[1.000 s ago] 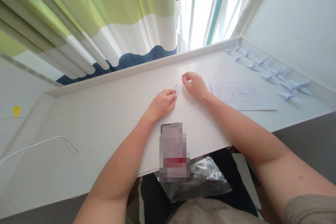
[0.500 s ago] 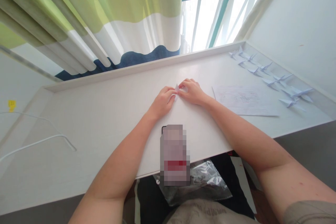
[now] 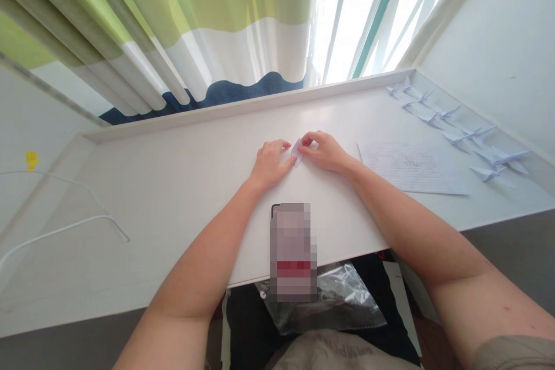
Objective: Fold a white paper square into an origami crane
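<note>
A small folded piece of white paper [image 3: 297, 152] stands between my hands over the middle of the white desk [image 3: 195, 185]. My right hand [image 3: 321, 149] pinches its right side between thumb and forefinger. From the left, my left hand [image 3: 273, 163] presses its thumb on the lower part of the paper, with the forefinger lifted apart from the thumb. The finer folds are too small to make out. Nearer my body lies a phone [image 3: 293, 251] with a blurred screen.
To the right is a stack of lined paper [image 3: 411, 167]. Beyond it several folded paper cranes [image 3: 466, 137] stand in rows along the right edge. A white cable [image 3: 65, 225] lies at the left. A clear plastic bag [image 3: 342, 295] rests on my lap, and a curtain [image 3: 208, 23] hangs behind the desk.
The folded paper has turned and shows a broader flat face. My left forefinger has lifted away from it, while my right hand keeps its pinch. The view has shifted slightly.
</note>
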A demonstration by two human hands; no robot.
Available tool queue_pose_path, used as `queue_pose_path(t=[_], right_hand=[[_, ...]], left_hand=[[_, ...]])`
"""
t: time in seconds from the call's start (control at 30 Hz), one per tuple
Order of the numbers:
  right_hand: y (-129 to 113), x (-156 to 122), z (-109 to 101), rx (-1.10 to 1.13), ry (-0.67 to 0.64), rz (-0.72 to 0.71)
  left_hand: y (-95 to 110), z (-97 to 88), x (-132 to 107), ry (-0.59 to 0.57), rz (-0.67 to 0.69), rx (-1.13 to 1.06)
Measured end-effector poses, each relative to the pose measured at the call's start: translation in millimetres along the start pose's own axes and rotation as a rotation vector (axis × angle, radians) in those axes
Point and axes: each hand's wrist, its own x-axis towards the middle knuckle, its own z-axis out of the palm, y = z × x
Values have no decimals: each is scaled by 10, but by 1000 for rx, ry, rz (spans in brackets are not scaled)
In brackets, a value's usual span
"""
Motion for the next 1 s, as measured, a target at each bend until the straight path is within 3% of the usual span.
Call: queue_pose_path(t=[0.2,0.33,0.47,0.67,1.0], right_hand=[[-67,-41,38,112,-15,166],[-26,-34,18,-139,63,-65],[28,-13,-26,-249,-119,-234],[92,-20,-58,-214,-225,-293],[85,-13,-10,-183,-228,-268]], left_hand=[[-40,32,3,55,4,-30],[-82,45,2,87,67,-2],[-64,-2,0,59,211,127],[-35,-115,-3,-47,318,237],[-142,-96,51,-24,234,93]])
